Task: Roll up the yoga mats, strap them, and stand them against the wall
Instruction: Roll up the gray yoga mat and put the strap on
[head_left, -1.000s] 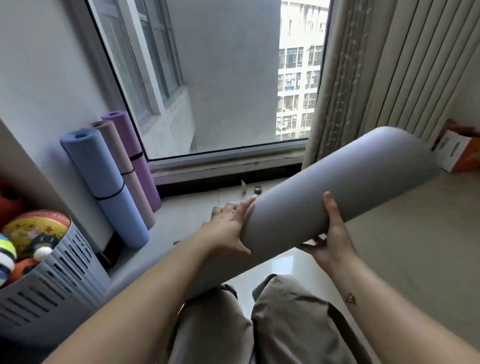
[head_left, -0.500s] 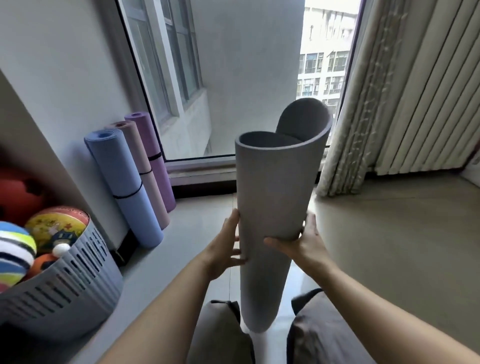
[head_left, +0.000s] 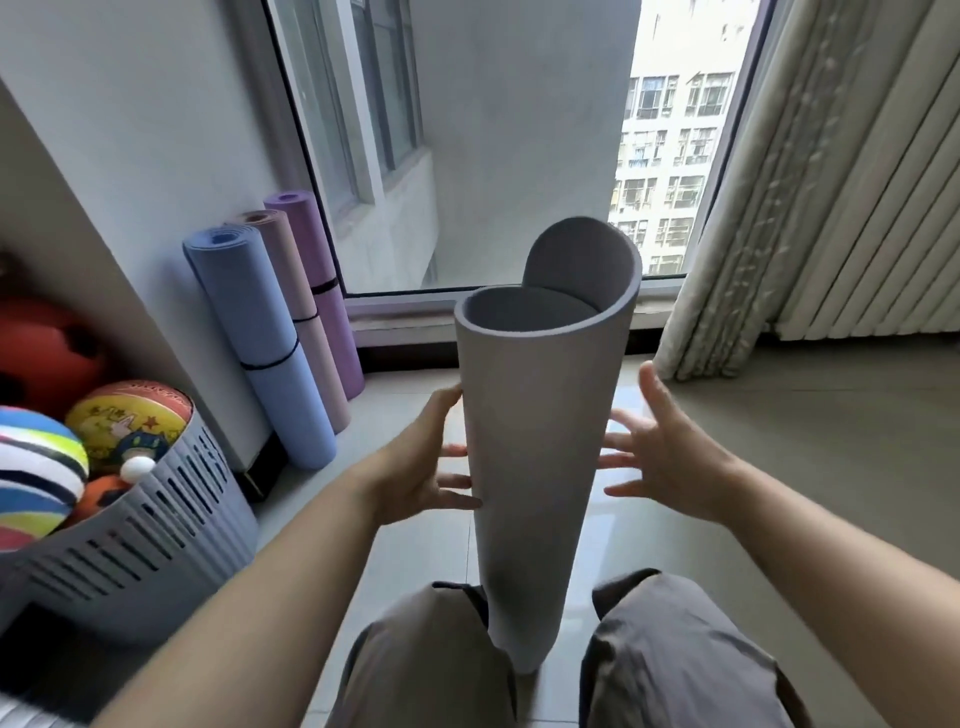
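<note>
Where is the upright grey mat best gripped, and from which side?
Grip the grey mat around its middle, one palm from each side, where the left hand and right hand are. It stands on end, loosely rolled and unstrapped, its outer flap proud at the top; squeezing there should tighten the roll without crushing the hollow rim.

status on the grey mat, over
Left hand open, touching grey mat; right hand open beside it. Mat upright, loosely rolled, unstrapped. Three strapped mats lean at wall.
</note>
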